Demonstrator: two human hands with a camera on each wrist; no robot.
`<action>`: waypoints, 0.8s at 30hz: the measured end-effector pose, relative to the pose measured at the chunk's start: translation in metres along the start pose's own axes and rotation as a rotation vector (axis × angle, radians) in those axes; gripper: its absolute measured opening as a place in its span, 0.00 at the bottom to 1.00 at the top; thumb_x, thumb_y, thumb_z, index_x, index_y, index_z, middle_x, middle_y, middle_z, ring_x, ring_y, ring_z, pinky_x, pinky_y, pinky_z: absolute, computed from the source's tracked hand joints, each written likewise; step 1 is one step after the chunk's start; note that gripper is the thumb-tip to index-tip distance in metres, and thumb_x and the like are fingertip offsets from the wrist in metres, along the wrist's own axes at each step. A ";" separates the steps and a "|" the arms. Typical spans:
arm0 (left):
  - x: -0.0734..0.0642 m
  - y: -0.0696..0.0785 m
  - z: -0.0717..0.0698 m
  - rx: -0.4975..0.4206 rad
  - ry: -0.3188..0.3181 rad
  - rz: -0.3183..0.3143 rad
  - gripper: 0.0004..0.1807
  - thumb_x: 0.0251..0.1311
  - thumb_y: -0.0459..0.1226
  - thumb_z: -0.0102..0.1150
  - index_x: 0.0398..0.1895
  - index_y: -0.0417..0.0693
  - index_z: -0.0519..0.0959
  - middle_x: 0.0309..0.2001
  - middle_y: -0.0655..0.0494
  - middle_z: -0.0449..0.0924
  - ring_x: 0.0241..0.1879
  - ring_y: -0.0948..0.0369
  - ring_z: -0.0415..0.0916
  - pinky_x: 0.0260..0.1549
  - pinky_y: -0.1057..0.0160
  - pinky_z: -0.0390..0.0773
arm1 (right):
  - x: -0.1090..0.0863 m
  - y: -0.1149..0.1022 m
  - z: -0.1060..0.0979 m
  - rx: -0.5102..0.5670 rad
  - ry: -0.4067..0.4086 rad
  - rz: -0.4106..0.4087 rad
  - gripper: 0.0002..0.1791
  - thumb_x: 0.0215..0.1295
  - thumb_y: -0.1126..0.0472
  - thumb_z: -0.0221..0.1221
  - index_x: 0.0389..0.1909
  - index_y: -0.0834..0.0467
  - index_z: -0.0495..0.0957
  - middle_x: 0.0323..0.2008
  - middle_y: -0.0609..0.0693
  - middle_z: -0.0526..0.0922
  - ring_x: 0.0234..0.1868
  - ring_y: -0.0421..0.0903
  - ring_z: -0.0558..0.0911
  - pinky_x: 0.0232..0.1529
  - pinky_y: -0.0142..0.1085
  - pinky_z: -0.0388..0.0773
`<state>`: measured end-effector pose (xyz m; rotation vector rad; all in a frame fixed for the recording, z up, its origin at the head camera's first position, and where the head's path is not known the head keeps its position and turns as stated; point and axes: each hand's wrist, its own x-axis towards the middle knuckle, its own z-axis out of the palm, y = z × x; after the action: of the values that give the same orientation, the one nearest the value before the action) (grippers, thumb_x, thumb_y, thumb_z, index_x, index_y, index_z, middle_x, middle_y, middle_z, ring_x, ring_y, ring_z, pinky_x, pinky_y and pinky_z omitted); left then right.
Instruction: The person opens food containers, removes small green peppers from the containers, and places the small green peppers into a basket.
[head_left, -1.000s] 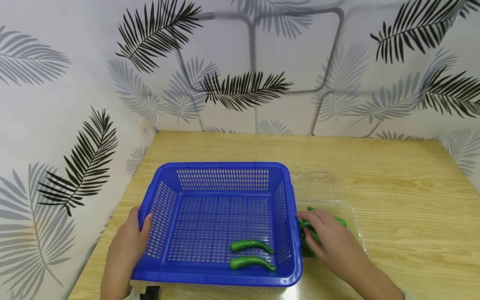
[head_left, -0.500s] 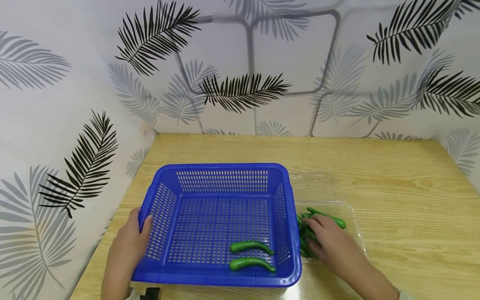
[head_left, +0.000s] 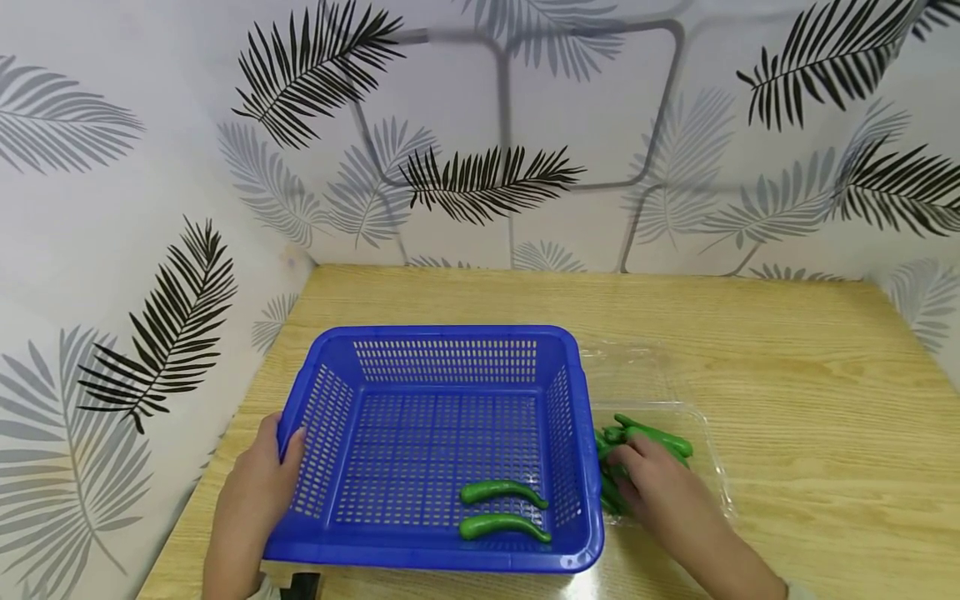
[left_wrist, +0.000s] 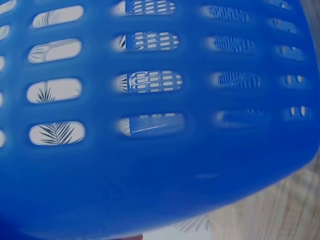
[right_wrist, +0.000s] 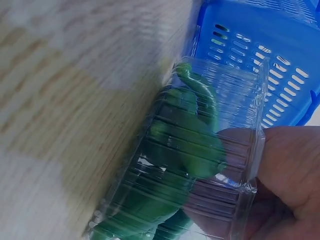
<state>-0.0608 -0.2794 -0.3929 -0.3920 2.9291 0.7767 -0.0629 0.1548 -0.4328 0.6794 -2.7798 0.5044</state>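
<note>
My left hand grips the left rim of a blue plastic basket, thumb over the edge. In the left wrist view, the slotted basket wall fills most of the picture. Inside the basket, two green chili peppers lie side by side near the front right. My right hand reaches into a clear plastic box holding several more green chili peppers. In the right wrist view, through the box wall, thumb and fingers close about a green pepper; its far end is hidden.
The clear lid lies folded back behind the box, which stands against the basket's right side. A wooden table extends right and behind. Leaf-patterned wall covering borders its back and left. A small black object sits at the front edge.
My right hand has drawn slightly toward me among the peppers, uncovering more of them, and its fingers have curled in. The left hand and basket stay put.
</note>
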 end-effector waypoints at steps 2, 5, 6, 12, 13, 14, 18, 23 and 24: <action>0.000 0.000 0.000 0.001 0.000 -0.003 0.36 0.70 0.55 0.28 0.67 0.33 0.51 0.50 0.28 0.71 0.45 0.36 0.73 0.37 0.40 0.70 | 0.000 -0.001 0.000 0.004 -0.008 0.027 0.14 0.42 0.71 0.70 0.32 0.58 0.79 0.31 0.45 0.75 0.32 0.41 0.75 0.33 0.38 0.75; 0.000 0.001 0.000 0.003 -0.007 -0.010 0.36 0.70 0.55 0.28 0.67 0.34 0.51 0.50 0.28 0.71 0.46 0.36 0.73 0.37 0.40 0.70 | -0.001 -0.001 0.000 0.004 -0.017 0.063 0.14 0.44 0.69 0.70 0.33 0.58 0.79 0.31 0.47 0.77 0.34 0.46 0.78 0.34 0.41 0.76; 0.000 0.001 0.000 0.003 -0.009 -0.012 0.37 0.70 0.55 0.28 0.67 0.34 0.50 0.50 0.28 0.71 0.46 0.36 0.73 0.37 0.40 0.70 | -0.001 -0.001 0.000 0.004 -0.021 0.073 0.14 0.44 0.68 0.70 0.34 0.59 0.79 0.31 0.48 0.77 0.34 0.46 0.79 0.34 0.42 0.76; 0.001 0.001 0.000 0.000 -0.017 -0.016 0.37 0.70 0.55 0.28 0.68 0.33 0.50 0.50 0.28 0.71 0.45 0.37 0.74 0.36 0.40 0.71 | 0.003 -0.001 -0.009 0.020 -0.018 0.101 0.13 0.47 0.65 0.69 0.35 0.59 0.79 0.33 0.50 0.80 0.36 0.49 0.81 0.35 0.44 0.77; 0.001 0.001 0.000 -0.001 -0.017 -0.016 0.37 0.70 0.56 0.28 0.68 0.33 0.50 0.50 0.28 0.71 0.44 0.38 0.74 0.36 0.41 0.71 | 0.004 -0.002 -0.012 0.026 -0.013 0.105 0.13 0.48 0.65 0.68 0.36 0.59 0.79 0.34 0.51 0.81 0.36 0.50 0.81 0.35 0.44 0.78; 0.000 0.000 0.000 -0.001 -0.009 -0.012 0.37 0.70 0.55 0.28 0.68 0.34 0.50 0.49 0.29 0.71 0.44 0.38 0.74 0.36 0.41 0.71 | 0.004 -0.002 -0.015 0.032 -0.006 0.110 0.12 0.49 0.64 0.68 0.36 0.59 0.79 0.35 0.51 0.81 0.37 0.50 0.81 0.35 0.44 0.78; -0.002 0.001 -0.001 -0.003 0.017 0.003 0.34 0.70 0.53 0.30 0.67 0.34 0.52 0.47 0.29 0.73 0.43 0.37 0.75 0.36 0.40 0.70 | 0.007 -0.005 -0.026 0.049 0.012 0.129 0.12 0.51 0.62 0.66 0.38 0.59 0.80 0.36 0.52 0.81 0.36 0.50 0.82 0.34 0.44 0.78; -0.002 0.001 0.000 -0.003 0.016 0.006 0.34 0.70 0.53 0.30 0.66 0.35 0.52 0.46 0.29 0.73 0.43 0.37 0.74 0.36 0.40 0.70 | 0.009 -0.009 -0.037 0.054 0.094 0.100 0.12 0.52 0.61 0.65 0.39 0.58 0.81 0.37 0.49 0.81 0.38 0.48 0.81 0.35 0.43 0.78; -0.002 0.001 0.000 -0.003 0.013 0.005 0.34 0.70 0.54 0.29 0.67 0.35 0.52 0.47 0.29 0.73 0.43 0.37 0.74 0.36 0.40 0.70 | 0.009 -0.010 -0.038 0.053 0.112 0.090 0.12 0.52 0.61 0.65 0.39 0.57 0.81 0.38 0.48 0.81 0.38 0.47 0.81 0.35 0.43 0.78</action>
<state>-0.0593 -0.2780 -0.3917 -0.3909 2.9423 0.7816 -0.0606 0.1574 -0.3922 0.5213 -2.7092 0.6163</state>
